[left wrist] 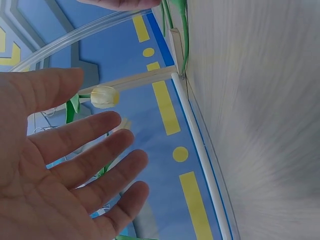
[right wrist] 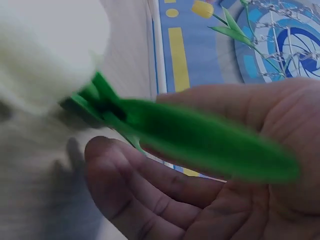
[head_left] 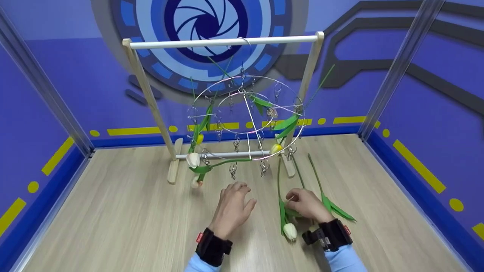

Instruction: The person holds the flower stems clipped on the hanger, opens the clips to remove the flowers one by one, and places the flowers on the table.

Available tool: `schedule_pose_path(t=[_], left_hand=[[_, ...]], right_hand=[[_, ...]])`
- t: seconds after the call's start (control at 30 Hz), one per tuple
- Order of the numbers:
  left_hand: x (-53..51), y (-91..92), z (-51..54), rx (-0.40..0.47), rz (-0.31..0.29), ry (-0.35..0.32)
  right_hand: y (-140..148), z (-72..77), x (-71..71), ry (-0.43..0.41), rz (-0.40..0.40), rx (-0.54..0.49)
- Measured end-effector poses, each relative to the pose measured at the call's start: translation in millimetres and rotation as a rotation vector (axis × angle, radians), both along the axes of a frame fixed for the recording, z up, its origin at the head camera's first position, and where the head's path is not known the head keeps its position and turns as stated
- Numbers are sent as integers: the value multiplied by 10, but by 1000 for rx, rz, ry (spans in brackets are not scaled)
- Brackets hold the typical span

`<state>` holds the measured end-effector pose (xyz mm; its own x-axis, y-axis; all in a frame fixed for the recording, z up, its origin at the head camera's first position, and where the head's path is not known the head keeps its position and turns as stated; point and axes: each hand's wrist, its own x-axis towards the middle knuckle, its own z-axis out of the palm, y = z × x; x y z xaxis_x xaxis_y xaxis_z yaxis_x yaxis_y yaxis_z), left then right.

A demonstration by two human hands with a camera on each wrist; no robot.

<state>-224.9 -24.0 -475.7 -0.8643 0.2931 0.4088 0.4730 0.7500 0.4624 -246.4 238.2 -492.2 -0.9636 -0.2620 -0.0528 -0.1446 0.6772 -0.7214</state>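
Observation:
My right hand (head_left: 308, 204) curls its fingers and thumb round the stem of a white tulip (head_left: 290, 231) above the right part of the table. In the right wrist view its green leaf (right wrist: 210, 142) crosses in front of the palm, and the white bloom (right wrist: 45, 50) is close to the camera. My left hand (head_left: 232, 207) is held in front of the hanger, fingers spread and holding nothing. A round metal clip hanger (head_left: 252, 159) hangs from the rack's bar (head_left: 223, 41), carrying several tulips, among them a yellow one (head_left: 276, 148) and a white one (head_left: 193, 160).
Right of my right hand lies another stem with green leaves (head_left: 340, 211); its bloom is hidden. The wooden rack's feet (head_left: 173, 172) stand towards the back of the table (head_left: 124, 211). Patterned blue panels (head_left: 427, 105) enclose the back and sides.

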Motion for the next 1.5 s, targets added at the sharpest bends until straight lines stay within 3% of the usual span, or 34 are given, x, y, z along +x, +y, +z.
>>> schedule_pose_path(t=[0.4,0.8,1.07,1.5], left_hand=[[37,-135,124,79,-8,-13],[128,-364,437,162,-10,-9],[206,-543,623,220,78,21],[115,-716,634,351,206,154]], right_hand=[[47,151,51,-13,-27,-128],[-3,384,177,18,-24,-107],[-43,538,261,92,22,-90],[-97,619,303,271,72,-109]])
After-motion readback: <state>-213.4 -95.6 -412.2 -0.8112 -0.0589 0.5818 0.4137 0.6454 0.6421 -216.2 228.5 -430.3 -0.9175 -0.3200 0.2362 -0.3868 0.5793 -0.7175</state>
